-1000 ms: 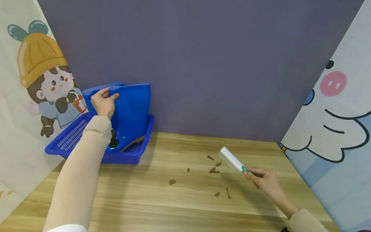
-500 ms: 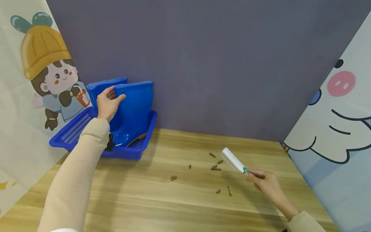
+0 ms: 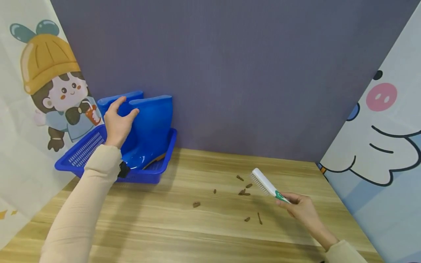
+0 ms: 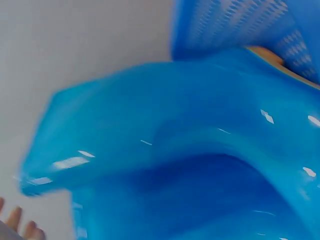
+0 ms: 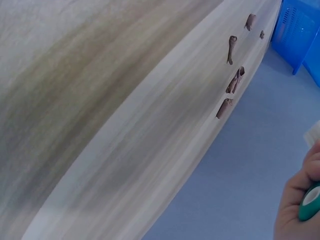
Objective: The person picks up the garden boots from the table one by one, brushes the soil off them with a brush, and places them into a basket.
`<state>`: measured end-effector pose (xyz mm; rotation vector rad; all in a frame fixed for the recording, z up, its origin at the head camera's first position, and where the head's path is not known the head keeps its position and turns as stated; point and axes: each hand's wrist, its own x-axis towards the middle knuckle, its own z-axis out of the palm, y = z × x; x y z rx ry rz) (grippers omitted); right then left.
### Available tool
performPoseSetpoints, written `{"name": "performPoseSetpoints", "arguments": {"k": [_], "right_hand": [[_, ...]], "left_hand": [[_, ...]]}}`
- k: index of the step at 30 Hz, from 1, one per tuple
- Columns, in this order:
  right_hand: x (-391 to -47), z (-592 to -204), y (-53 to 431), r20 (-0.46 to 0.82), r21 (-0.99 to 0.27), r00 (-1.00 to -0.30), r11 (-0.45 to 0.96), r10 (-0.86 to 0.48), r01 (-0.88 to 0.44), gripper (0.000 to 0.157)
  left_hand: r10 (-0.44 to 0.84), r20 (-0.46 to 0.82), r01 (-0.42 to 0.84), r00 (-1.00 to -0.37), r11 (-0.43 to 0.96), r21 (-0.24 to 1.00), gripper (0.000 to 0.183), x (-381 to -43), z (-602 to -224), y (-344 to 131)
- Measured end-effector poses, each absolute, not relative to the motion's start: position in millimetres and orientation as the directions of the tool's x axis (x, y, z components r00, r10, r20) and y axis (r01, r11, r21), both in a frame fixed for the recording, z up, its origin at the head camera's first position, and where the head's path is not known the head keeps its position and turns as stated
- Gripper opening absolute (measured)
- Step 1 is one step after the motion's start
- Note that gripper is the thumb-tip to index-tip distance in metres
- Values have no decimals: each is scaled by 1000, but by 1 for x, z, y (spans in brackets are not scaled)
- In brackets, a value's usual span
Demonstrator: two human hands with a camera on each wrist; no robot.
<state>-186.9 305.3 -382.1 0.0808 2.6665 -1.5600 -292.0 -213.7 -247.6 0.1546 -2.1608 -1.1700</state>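
Two blue rain boots stand upright side by side in a blue-purple plastic basket [image 3: 141, 178] at the back left. My left hand [image 3: 117, 124] is raised at their tops, thumb and forefinger spread apart beside the rim of the nearer boot [image 3: 152, 120]. The other boot [image 3: 103, 104] is partly hidden behind this hand. In the left wrist view, the fingertips [image 4: 15, 218] show at the lower left corner, apart from the glossy boot [image 4: 150, 120]. On the right, my right hand [image 3: 300, 210] grips the green handle of a white brush [image 3: 264, 182], bristles facing down-left above the table.
Several small brown crumbs lie scattered on the wooden table [image 3: 197, 233], including a bigger bit [image 3: 196, 204] near the middle and a cluster [image 3: 242, 192] left of the brush. A grey wall [image 3: 230, 80] closes the back, with cartoon-printed panels at both sides.
My left hand has let go of the nearer boot's rim and drawn slightly left, its fingers spreading. The boots settle in the basket. The right hand and brush stay nearly still.
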Motion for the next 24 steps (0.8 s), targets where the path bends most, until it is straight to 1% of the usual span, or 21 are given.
{"name": "performPoseSetpoints", "arguments": {"k": [2, 4, 8, 10, 13, 17, 20, 22, 24], "right_hand": [[-188, -382, 306, -67, -863, -998, 501, 17, 66, 52], [-189, -381, 307, -66, -857, -998, 511, 18, 66, 54], [-189, -378, 310, -71, -854, -997, 515, 21, 72, 57], [-189, -377, 313, -67, -851, -997, 520, 27, 71, 57], [-187, -377, 317, -52, -849, -998, 525, 36, 64, 55], [-183, -382, 324, -60, -833, -998, 550, 26, 64, 52], [-182, -386, 330, -78, -804, -997, 593, -14, 54, 50], [-183, -390, 333, -89, -775, -995, 631, -45, 41, 46], [-186, -395, 334, -92, -746, -992, 666, -81, 15, 41]], "left_hand": [[-361, 500, 208, -787, 608, 766, 58, -283, -242, -207], [-291, 493, 225, -820, 629, 744, 58, -274, -237, -200], [-86, 430, 279, -899, 643, 713, 62, -252, -231, -186], [7, 393, 312, -919, 623, 717, 62, -239, -230, -177], [97, 403, 384, -910, 561, 733, 57, -222, -235, -164], [121, 487, 489, -865, 422, 763, 42, -203, -258, -141], [157, 458, 483, -875, 347, 804, 34, -191, -284, -121], [215, 392, 444, -894, 316, 839, 32, -182, -303, -109], [277, 330, 410, -902, 314, 856, 33, -175, -321, -99]]}}
